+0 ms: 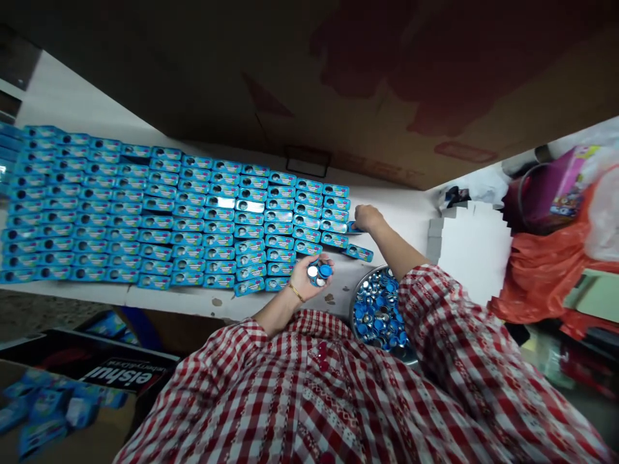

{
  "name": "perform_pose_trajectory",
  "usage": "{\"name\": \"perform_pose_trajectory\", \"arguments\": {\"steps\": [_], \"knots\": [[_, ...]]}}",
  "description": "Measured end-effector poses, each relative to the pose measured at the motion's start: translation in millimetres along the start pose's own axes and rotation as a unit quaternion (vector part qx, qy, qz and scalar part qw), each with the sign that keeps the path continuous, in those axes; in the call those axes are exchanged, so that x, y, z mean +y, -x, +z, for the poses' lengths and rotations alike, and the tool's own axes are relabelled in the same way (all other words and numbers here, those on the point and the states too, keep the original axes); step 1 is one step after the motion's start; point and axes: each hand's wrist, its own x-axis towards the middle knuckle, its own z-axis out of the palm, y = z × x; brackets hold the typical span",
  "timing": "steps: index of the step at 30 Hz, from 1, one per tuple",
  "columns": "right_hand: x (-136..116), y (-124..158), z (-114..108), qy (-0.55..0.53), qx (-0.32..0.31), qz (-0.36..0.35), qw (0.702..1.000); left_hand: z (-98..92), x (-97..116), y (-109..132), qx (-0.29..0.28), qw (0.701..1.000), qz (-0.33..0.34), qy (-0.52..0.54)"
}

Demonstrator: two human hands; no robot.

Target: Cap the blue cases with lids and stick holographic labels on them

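Note:
My left hand (305, 278), palm up with fingers curled, cradles several small round blue-and-silver metal discs (325, 271). My right hand (368, 218) reaches over the right end of the rows, its fingers bent down together at a small blue box (354, 227); what lies between the fingertips is hidden. Many such flat blue boxes (188, 212) lie side by side in rows, most with a dark or silvery round spot. One blue box (360, 252) sticks out at the near right. Beside my right forearm, a round metal bowl (354, 322) holds a heap of the discs (380, 309).
A large brown cardboard box (271, 84) stands behind the rows on the white table (193, 303). To the right are a stack of white card (469, 251), an orange plastic bag (536, 270) and a purple package (563, 187). At lower left, an open carton (91, 357) contains blue boxes.

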Motion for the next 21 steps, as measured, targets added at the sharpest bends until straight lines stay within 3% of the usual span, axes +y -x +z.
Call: {"name": "perform_pose_trajectory", "arguments": {"steps": [3,6,8,11,13,17,21], "knots": [[4.9,1.1,2.4,-0.01,0.012,-0.022,1.0,7.7,6.3,-6.2,0.004,1.0,0.019,0.006],[7.7,26.8,14.5,-0.075,0.129,-0.063,0.987,11.5,12.3,-14.4,0.031,0.998,0.044,0.013],[3.7,54.5,27.1,-0.15,0.2,-0.127,0.96,11.4,14.6,-20.8,0.043,0.997,0.058,0.014],[-10.6,95.0,46.6,-0.224,0.142,-0.293,0.918,9.9,11.9,-30.3,0.037,0.997,0.067,0.007],[-19.3,111.1,56.1,-0.248,0.096,-0.333,0.904,9.2,6.2,-35.0,0.043,0.997,0.066,0.0],[-15.0,114.7,67.5,-0.365,0.098,-0.28,0.882,9.7,-5.0,-38.4,0.06,0.996,0.058,-0.023],[15.1,102.9,76.4,-0.536,0.048,-0.179,0.823,9.0,-4.5,-34.2,0.058,0.996,0.053,-0.048]]}}
